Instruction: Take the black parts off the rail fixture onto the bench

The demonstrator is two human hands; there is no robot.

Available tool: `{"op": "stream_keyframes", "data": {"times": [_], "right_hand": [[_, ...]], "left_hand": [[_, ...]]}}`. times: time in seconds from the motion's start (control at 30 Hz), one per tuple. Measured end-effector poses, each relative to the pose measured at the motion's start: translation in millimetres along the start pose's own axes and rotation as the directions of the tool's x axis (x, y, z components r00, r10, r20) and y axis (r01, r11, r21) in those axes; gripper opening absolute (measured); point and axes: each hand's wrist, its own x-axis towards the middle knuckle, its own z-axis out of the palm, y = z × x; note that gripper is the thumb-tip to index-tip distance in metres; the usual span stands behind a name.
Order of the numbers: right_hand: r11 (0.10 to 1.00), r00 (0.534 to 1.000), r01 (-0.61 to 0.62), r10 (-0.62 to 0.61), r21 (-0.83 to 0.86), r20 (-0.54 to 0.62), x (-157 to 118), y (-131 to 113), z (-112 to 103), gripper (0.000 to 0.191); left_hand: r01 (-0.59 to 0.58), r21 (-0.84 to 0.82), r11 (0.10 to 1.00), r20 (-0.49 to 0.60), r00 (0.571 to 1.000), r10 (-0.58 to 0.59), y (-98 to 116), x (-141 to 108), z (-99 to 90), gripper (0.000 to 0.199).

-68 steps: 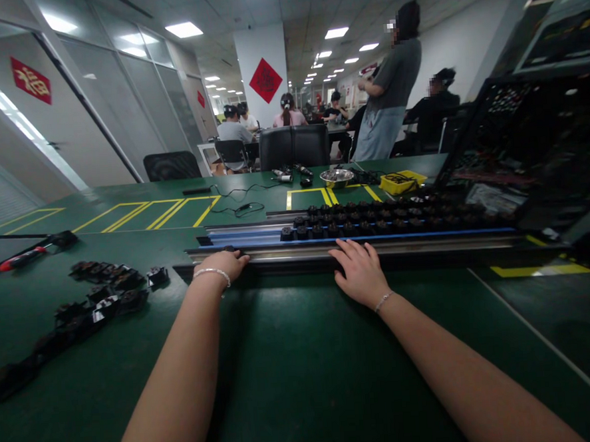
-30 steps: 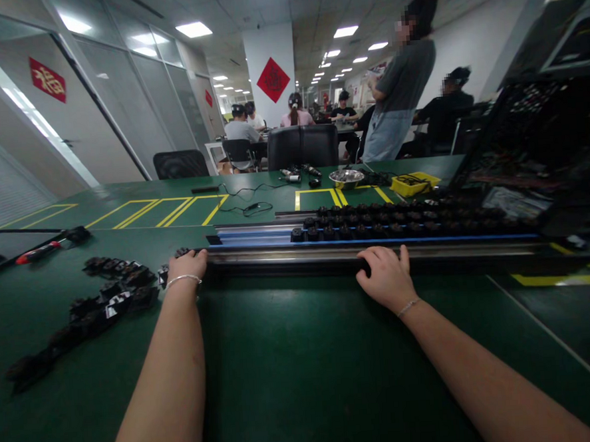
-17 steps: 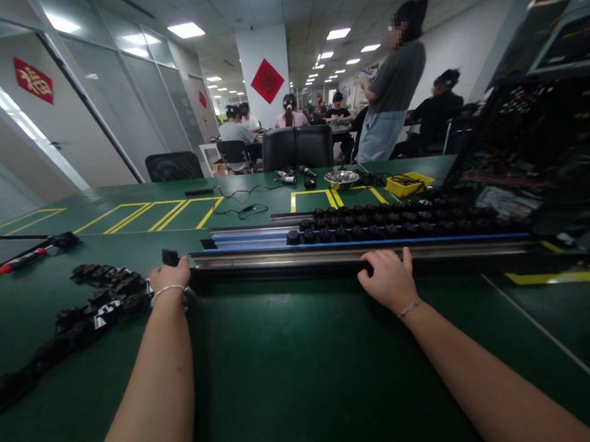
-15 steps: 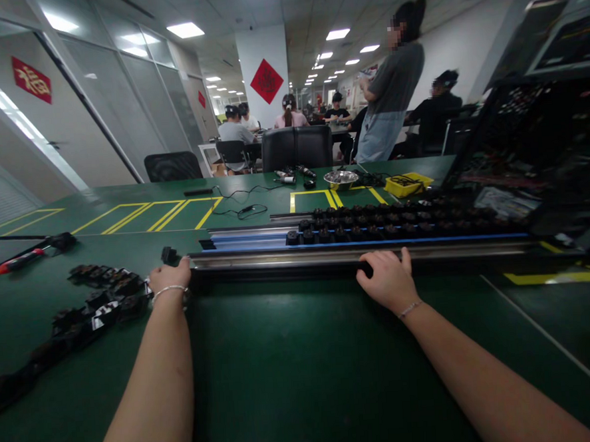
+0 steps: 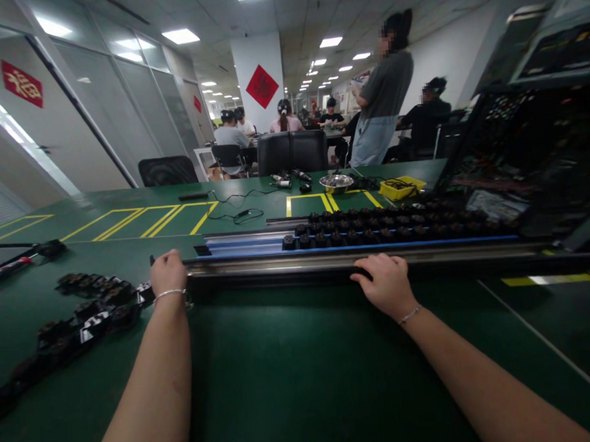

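Observation:
A long metal rail [image 5: 272, 267] with dark edges lies across the green table in front of me. At its left end is my left hand [image 5: 169, 274], fingers closed round a small black part [image 5: 152, 260] that mostly hides behind them. My right hand [image 5: 384, 281] grips the rail right of its middle, fingers over the top and thumb on the near side. Just behind it lie blue-edged rails [image 5: 246, 245] carrying rows of black round parts [image 5: 336, 238]. Left of my left hand, strings of black parts [image 5: 94, 320] rest on the table.
A red-handled tool [image 5: 5, 270] lies at the far left. Further back are a metal bowl [image 5: 336, 183], a yellow tray [image 5: 397, 188] and cables [image 5: 247, 215]. A dark rack [image 5: 510, 141] stands at the right. Beyond the table, one person stands and several sit.
My left hand has risen slightly and turned, now covering most of the black part at the rail's end. My right hand's fingers have drawn closer together on the rail. The view has shifted slightly.

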Motion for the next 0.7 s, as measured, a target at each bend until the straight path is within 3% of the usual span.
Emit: {"op": "stream_keyframes", "data": {"times": [0.1,0.23,0.4,0.47,0.57,0.63,0.67,0.7], "right_hand": [[0.999,0.998,0.034,-0.034,-0.008,-0.045,2.3,-0.8,-8.0,0.013],[0.999,0.996,0.044,-0.044,0.002,-0.080,8.5,-1.3,-16.3,0.011],[0.998,0.994,0.028,-0.022,0.048,-0.106,30.9,-4.5,-22.5,0.013],[0.998,0.995,0.019,-0.012,0.067,-0.095,47.6,-5.4,-24.8,0.016],[0.998,0.994,-0.019,0.026,0.068,-0.102,79.0,-6.3,-27.5,0.019],[0.997,0.993,-0.039,0.046,0.068,-0.108,101.6,-6.8,-27.2,0.019],[0.997,0.994,-0.041,0.047,0.063,-0.103,112.9,-7.0,-25.8,0.019],[0.997,0.994,-0.042,0.048,0.058,-0.099,124.1,-7.0,-23.5,0.019]], "left_hand": [[0.054,-0.138,0.989,-0.157,0.985,-0.076,3.9,-0.2,-3.5,0.025],[0.080,-0.329,0.941,-0.346,0.917,-0.199,7.0,0.7,-4.7,0.020],[0.075,-0.450,0.890,-0.467,0.830,-0.306,-6.0,8.4,1.0,0.017],[0.029,-0.462,0.886,-0.522,0.799,-0.299,-10.7,3.5,8.3,0.017],[-0.200,-0.291,0.936,-0.528,0.849,0.018,-7.4,-21.1,24.2,0.009],[-0.384,-0.113,0.916,-0.394,0.864,0.314,2.2,-45.5,35.7,0.008],[-0.502,-0.039,0.864,-0.254,0.841,0.478,8.0,-58.1,41.0,0.012],[-0.623,0.007,0.782,-0.085,0.779,0.621,13.7,-70.0,45.9,0.017]]}}
